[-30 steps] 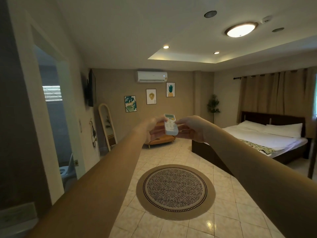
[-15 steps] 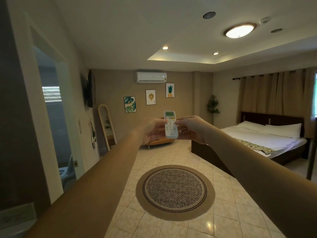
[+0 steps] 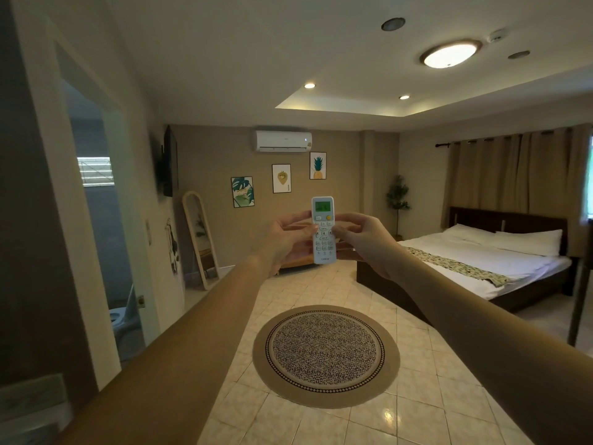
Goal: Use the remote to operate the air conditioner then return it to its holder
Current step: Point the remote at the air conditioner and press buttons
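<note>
White remote (image 3: 323, 231) sat upright well below the AC (image 3: 283, 141), left hand (image 3: 286, 240) clamped round it, right hand (image 3: 359, 234) pinching its edge, thumb on a button. Figured I could easily hit the wrong key or fumble it. Couldn't see the holder.

A bedroom with tan walls (image 3: 218, 155) and a glossy cream tile floor (image 3: 417, 364); a round woven rug (image 3: 325, 356) lies in the middle of it; a dark-framed bed (image 3: 487, 261) with white sheets and two pillows stands at the right, under closed beige curtains (image 3: 510, 175); a potted plant (image 3: 398, 200) fills the far corner; three framed prints (image 3: 281, 178) hang on the end wall; an arched floor mirror (image 3: 200, 239) leans at the left, below a wall-mounted television (image 3: 169, 162); a doorway (image 3: 96, 220) opens left; a round ceiling lamp (image 3: 449, 54) and recessed spotlights glow above.
</note>
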### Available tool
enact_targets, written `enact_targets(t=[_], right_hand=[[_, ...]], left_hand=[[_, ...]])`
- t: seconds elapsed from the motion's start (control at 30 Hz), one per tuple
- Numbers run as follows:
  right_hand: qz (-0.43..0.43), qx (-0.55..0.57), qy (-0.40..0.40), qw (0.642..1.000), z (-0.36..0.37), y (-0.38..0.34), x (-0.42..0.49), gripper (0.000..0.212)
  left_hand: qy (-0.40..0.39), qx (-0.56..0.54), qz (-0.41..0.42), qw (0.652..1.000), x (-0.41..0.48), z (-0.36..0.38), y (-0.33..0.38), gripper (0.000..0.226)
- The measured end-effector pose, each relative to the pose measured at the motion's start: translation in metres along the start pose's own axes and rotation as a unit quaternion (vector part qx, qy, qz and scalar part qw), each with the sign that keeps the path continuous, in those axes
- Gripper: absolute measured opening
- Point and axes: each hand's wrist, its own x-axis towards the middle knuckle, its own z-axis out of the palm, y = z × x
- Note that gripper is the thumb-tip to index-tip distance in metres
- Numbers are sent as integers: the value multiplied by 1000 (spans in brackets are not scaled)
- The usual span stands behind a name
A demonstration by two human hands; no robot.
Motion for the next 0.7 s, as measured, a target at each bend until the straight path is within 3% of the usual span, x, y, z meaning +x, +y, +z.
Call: enact_targets(t=[0.7], right_hand=[[-7, -7, 2, 1000, -3, 8, 0, 24]], left_hand=[[-8, 28, 7, 1000, 6, -3, -6, 40]])
